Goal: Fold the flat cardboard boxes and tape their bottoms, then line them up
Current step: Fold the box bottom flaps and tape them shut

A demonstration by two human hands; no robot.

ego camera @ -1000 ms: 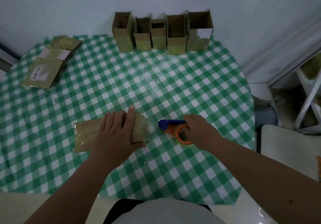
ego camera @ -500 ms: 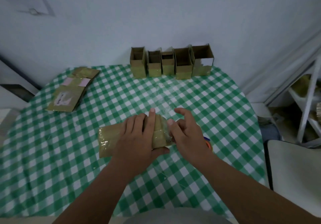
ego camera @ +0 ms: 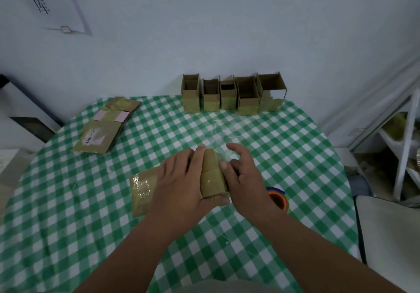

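Note:
A folded cardboard box (ego camera: pixel 145 190) lies on its side in the middle of the table. My left hand (ego camera: pixel 181 183) lies flat across it, thumb hooked under its near edge, fingers straight. My right hand (ego camera: pixel 244 176) presses its thumb and fingers against the box's taped right end (ego camera: pixel 212 176). The tape dispenser (ego camera: pixel 278 199), blue and orange, lies on the cloth just right of my right wrist, partly hidden. Several finished open boxes (ego camera: pixel 234 94) stand in a row at the table's far edge by the wall.
A pile of flat cardboard boxes (ego camera: pixel 102 131) lies at the far left of the green checked tablecloth (ego camera: pixel 284 147). A white chair (ego camera: pixel 391 235) stands at the right, a white shelf frame (ego camera: pixel 406 151) behind it.
My right hand left the tape dispenser and came left onto the box's right end. The camera tilted up, so the wall fills more of the view.

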